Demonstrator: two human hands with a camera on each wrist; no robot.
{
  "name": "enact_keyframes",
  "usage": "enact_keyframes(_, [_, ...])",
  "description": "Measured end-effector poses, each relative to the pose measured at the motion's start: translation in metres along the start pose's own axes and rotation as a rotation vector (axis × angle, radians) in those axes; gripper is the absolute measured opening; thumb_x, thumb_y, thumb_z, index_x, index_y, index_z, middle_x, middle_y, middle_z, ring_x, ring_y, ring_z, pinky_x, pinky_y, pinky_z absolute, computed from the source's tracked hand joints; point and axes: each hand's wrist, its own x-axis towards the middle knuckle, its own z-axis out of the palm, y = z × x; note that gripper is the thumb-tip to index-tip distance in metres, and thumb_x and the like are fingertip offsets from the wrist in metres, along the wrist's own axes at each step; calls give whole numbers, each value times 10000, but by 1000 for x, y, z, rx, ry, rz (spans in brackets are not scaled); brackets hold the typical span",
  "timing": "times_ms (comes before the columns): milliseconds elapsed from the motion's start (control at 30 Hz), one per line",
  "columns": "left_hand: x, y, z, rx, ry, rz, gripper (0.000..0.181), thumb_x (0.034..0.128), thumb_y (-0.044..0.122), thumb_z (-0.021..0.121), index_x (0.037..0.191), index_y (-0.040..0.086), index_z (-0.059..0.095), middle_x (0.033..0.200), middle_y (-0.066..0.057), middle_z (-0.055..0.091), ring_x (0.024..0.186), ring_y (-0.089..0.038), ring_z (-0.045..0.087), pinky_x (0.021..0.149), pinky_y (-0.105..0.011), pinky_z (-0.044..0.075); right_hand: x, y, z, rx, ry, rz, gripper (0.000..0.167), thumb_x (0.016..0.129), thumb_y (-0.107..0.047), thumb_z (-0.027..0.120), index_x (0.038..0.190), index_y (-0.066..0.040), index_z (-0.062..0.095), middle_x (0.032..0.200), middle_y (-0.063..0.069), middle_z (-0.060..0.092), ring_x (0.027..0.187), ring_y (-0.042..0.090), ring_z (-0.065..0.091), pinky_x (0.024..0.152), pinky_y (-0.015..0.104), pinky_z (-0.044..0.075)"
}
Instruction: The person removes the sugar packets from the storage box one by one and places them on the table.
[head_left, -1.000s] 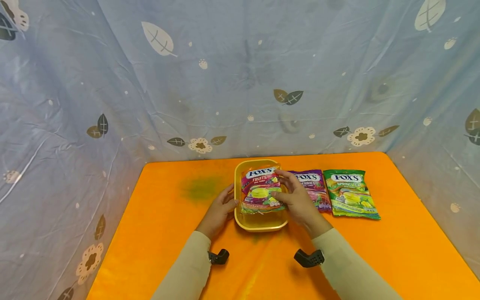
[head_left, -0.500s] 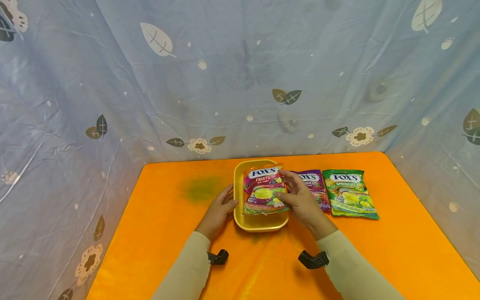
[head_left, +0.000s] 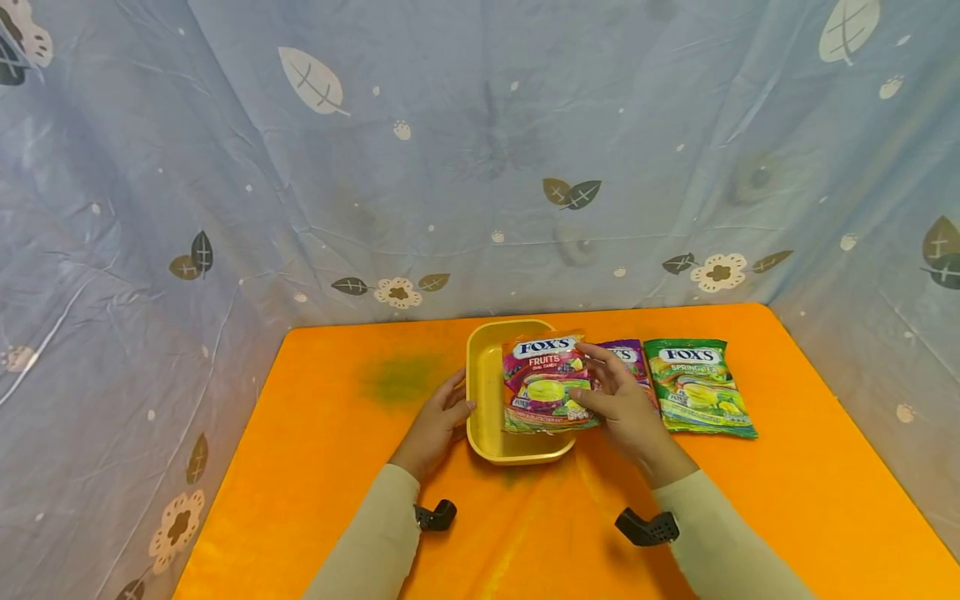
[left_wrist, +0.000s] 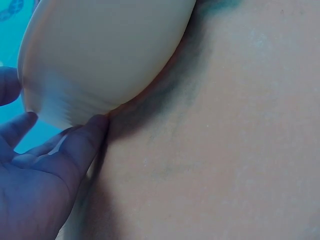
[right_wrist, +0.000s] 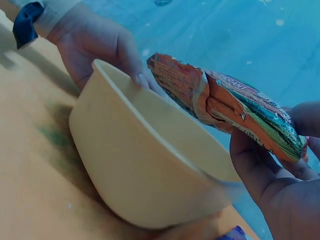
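Note:
My right hand (head_left: 626,412) pinches the right edge of a red-and-purple Fox's Fruits candy bag (head_left: 546,392), thumb in front. The bag is raised over the yellow plastic basin (head_left: 487,442); in the right wrist view, the candy bag (right_wrist: 225,102) is tilted above the basin's rim. At the basin's left side is my left hand (head_left: 435,425). In the left wrist view, the fingertips of my left hand (left_wrist: 45,185) rest against the outer wall of the basin (left_wrist: 110,45). The part of the basin behind the bag is hidden.
Right of the basin lies a purple Fox's candy bag (head_left: 628,357), partly covered by my right hand and the held bag. A green Fox's Spring Tea candy bag (head_left: 701,387) lies beside it. A patterned curtain (head_left: 450,167) borders the orange table (head_left: 322,467).
My right hand has moved right with the Fruits candy bag, from over the basin's middle towards its right side, covering more of the purple bag. My left hand has stayed at the basin.

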Motion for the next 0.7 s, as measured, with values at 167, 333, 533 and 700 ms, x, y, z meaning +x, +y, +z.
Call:
enact_keyframes(167, [0, 0, -1, 10, 6, -2, 704, 1114, 182, 638, 1735, 182, 306, 1701, -164, 389, 1425, -362, 546, 1117, -520, 503, -7, 1, -12, 15, 15, -27, 671, 1065, 90, 601, 1666, -83, 358, 1578, 176, 397, 1296, 241, 598, 998, 366, 585])
enact_keyframes(333, [-1, 1, -1, 9, 6, 0, 699, 1113, 174, 635, 1733, 193, 314, 1697, -160, 398, 1411, -362, 560, 1102, -517, 518, -16, -1, -22, -4, 50, -27, 673, 1058, 90, 615, 1662, -76, 372, 1663, 180, 321, 1461, 264, 422, 1041, 294, 545])
enact_keyframes(533, [-1, 1, 0, 7, 7, -5, 704, 1113, 181, 639, 1734, 193, 309, 1705, -159, 386, 1426, -360, 545, 1114, -518, 507, -26, -3, -37, -38, 49, -35, 687, 1061, 86, 608, 1678, -90, 360, 1780, 170, 147, 1643, 361, 40, 1091, 219, 469])
enact_keyframes(700, [-1, 2, 0, 4, 9, -9, 698, 1118, 173, 627, 1736, 185, 302, 1708, -164, 378, 1425, -366, 547, 1114, -520, 507, -38, -1, -48, -21, 34, -62, 691, 1068, 96, 587, 1684, -81, 330, 1766, 159, 171, 1632, 286, 153, 1059, 185, 476])
